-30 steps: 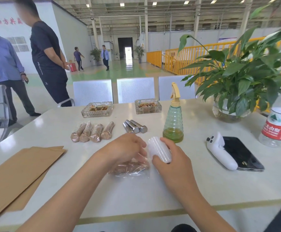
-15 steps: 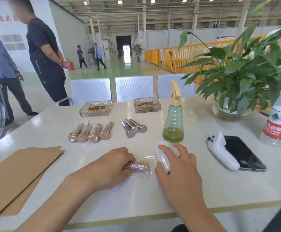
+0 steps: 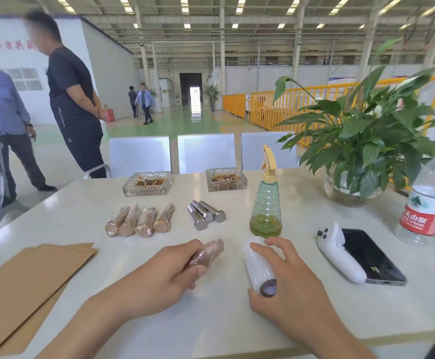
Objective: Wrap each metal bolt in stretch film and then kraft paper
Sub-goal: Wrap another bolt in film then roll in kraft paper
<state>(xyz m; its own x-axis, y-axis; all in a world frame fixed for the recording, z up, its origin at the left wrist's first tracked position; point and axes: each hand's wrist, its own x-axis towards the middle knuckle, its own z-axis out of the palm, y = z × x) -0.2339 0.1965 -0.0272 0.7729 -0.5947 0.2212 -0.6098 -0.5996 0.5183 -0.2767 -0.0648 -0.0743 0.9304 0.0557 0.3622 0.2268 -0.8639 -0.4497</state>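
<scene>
Left hand (image 3: 164, 275) grips a film-wrapped bolt (image 3: 207, 253) at table centre, right hand (image 3: 286, 278) grips the film roll (image 3: 257, 265) at its three o'clock; twelve o'clock, two glass ashtrays (image 3: 146, 183) hold butts, spray bottle (image 3: 266, 203) holds green liquid.

Factory hall — steel roof trusses (image 3: 237, 29), yellow safety railings (image 3: 276, 107), green painted floor (image 3: 185, 123) — big open bldg.
</scene>
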